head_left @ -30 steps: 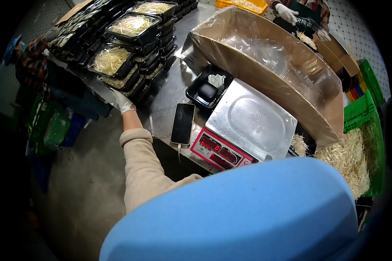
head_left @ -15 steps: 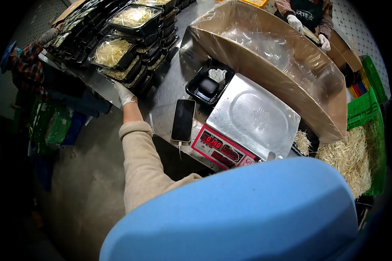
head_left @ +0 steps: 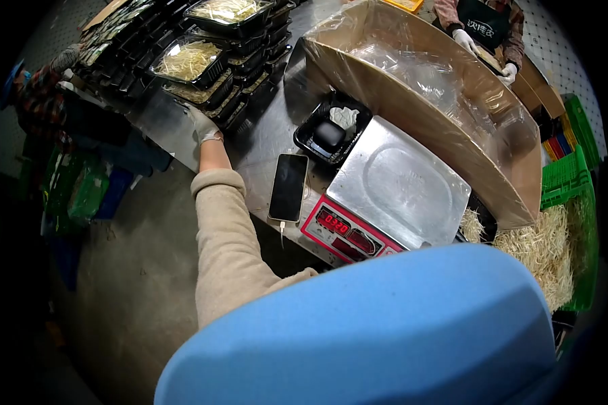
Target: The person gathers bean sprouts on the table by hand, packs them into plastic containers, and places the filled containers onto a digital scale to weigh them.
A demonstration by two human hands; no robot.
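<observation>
My left hand (head_left: 205, 127), in a white glove, presses against the near side of a stack of black plastic trays. Its fingers stretch along the tray edges without wrapping round them. On top of this stack, a clear-lidded tray of bean sprouts (head_left: 188, 62) faces up. Behind it rises a taller stack, topped by another tray of bean sprouts (head_left: 229, 10). My right hand is out of sight, with the blue cap brim (head_left: 358, 331) covering the lower view. A scale (head_left: 402, 182) with a bare metal plate shows red digits that seem to read 0320.
A phone (head_left: 288, 187) on a cable and a black tray (head_left: 311, 143) holding a dark case and crumpled paper lie left of the scale. Behind stands a cardboard box (head_left: 425, 101) lined with plastic. Sprouts fill a green crate (head_left: 591, 236) at right. Two people work nearby.
The stack by my left hand has shifted away and to the right, with my hand following against it. The scale's digits have risen from about 0150 to 0320.
</observation>
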